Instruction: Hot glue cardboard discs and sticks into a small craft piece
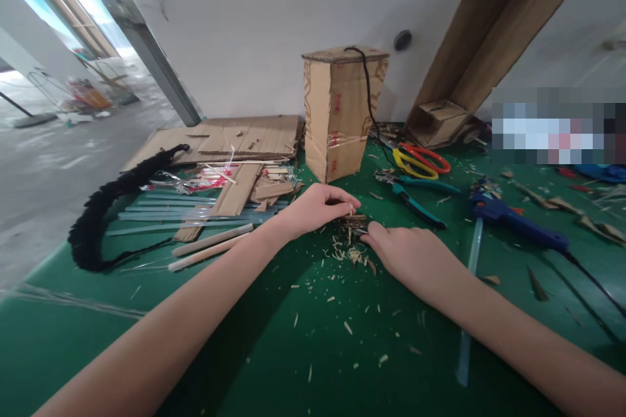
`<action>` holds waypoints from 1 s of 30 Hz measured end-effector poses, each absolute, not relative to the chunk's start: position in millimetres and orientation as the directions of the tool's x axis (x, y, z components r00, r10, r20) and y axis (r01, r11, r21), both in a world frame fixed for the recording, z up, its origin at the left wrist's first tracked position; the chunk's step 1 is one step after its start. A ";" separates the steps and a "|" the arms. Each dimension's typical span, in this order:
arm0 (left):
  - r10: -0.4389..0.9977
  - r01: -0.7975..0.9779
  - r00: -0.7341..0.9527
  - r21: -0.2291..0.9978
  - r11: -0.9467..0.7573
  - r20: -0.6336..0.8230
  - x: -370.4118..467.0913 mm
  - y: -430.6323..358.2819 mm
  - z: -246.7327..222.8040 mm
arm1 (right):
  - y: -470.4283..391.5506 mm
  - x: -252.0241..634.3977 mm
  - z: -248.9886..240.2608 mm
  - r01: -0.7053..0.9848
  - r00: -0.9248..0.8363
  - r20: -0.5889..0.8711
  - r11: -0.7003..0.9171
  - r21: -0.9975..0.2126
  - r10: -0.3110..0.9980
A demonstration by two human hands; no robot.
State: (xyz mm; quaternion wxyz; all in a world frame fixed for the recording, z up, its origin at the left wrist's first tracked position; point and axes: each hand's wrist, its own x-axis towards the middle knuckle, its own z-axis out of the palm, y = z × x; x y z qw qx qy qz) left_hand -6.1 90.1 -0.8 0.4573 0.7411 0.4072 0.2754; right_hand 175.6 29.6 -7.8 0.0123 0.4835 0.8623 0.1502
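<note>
My left hand (pixel 320 207) is closed, thumb and fingers pinching a thin wooden stick (pixel 350 208). Around that stick sits a small piece of layered brown cardboard (pixel 353 221). Close on the right, my right hand (pixel 403 251) is closed on a small metal blade (pixel 360 231); its handle is hidden in the fingers. The blade's tip lies beside the stick's lower end, but whether they touch I cannot tell. Pale wood shavings (pixel 353 257) are heaped just under both hands and scattered toward me.
Behind stands a cardboard box (pixel 337 117) with a black cord. Teal-handled pliers (pixel 415 192), scissors (pixel 420 161) and a blue glue gun (pixel 518 221) lie rightward. Leftward are glue sticks (pixel 161 215), wooden rods (pixel 210 254), a black fuzzy strip (pixel 92 221) and flat cardboard (pixel 225 133).
</note>
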 end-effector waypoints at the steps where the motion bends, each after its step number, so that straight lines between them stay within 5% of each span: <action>1: 0.855 0.349 0.518 0.902 -0.253 0.039 -6.0 90.0 -0.8 | 30.3 176.6 -6.6 0.818 -0.553 0.104 0.515 0.256 0.826; 30: 0.864 0.350 0.503 0.908 -0.229 0.024 -4.9 89.1 -1.1 | 30.9 179.0 -6.3 0.768 -0.615 0.069 0.577 0.279 0.786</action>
